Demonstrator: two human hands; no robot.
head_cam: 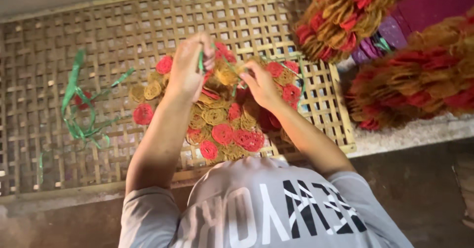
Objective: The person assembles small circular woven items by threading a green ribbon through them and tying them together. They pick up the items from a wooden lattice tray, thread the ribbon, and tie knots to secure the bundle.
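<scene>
The left hand (186, 70) is raised over a woven bamboo tray (148, 20), its fingers clenched on a green strip (201, 61) that stands up out of the fist. The right hand (261, 85) sits just beside it, fingers pinching the same strip or a second one low down; which, I cannot tell. Beneath both hands lies a heap of red and tan coiled discs (222, 124), piled loosely on the tray's lattice. These discs look light, thin and brittle, likely to snap if squeezed, so they are best taken by the edges or carried by the strip threaded through them. The strip looks limp, flat and slick, so a firm pinch suits it. More loose green strips (79, 114) lie well apart to the left, and tied bundles (345, 16) of discs rest at the upper right
</scene>
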